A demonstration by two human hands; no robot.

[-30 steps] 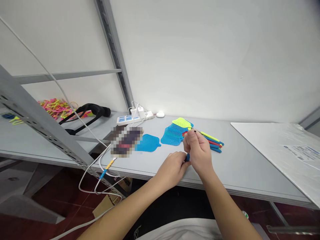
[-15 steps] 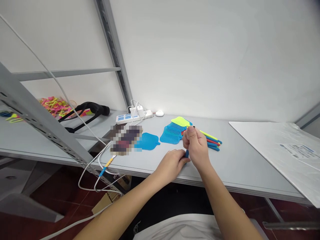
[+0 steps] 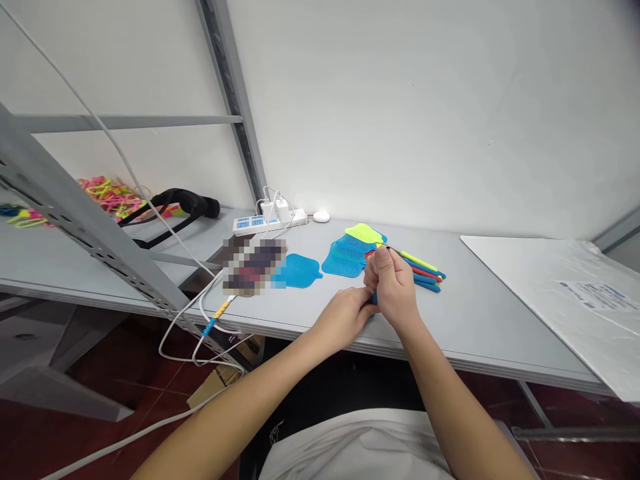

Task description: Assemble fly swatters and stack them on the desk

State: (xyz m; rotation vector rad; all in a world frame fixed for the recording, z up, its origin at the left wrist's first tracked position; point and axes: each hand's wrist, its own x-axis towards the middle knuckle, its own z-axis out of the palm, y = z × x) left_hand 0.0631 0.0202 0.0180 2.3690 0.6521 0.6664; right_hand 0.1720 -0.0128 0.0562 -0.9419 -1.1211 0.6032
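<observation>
My right hand (image 3: pixel 393 283) is closed in a fist, thumb on top, around a blue fly swatter handle (image 3: pixel 375 298), of which only a short bit shows. My left hand (image 3: pixel 346 312) pinches low on the same piece, right beside the right fist, over the front of the table. Most of the handle is hidden by my fingers. Behind the hands lie several fly swatters with blue mesh heads (image 3: pixel 343 259) and a yellow one (image 3: pixel 364 233) on top. Their blue, red and yellow handles (image 3: pixel 425 275) point right. A separate blue swatter head (image 3: pixel 300 271) lies to the left.
A pixelated phone-like object (image 3: pixel 254 267) with a cable is at the left. Behind it are a power strip (image 3: pixel 270 223) and a small white case (image 3: pixel 321 217). A grey metal rack post (image 3: pixel 100 220) stands left. A white wrapped board (image 3: pixel 560 293) covers the right side.
My hands have come closer together, and less of the blue handle shows between them. The head view has tilted slightly down.
</observation>
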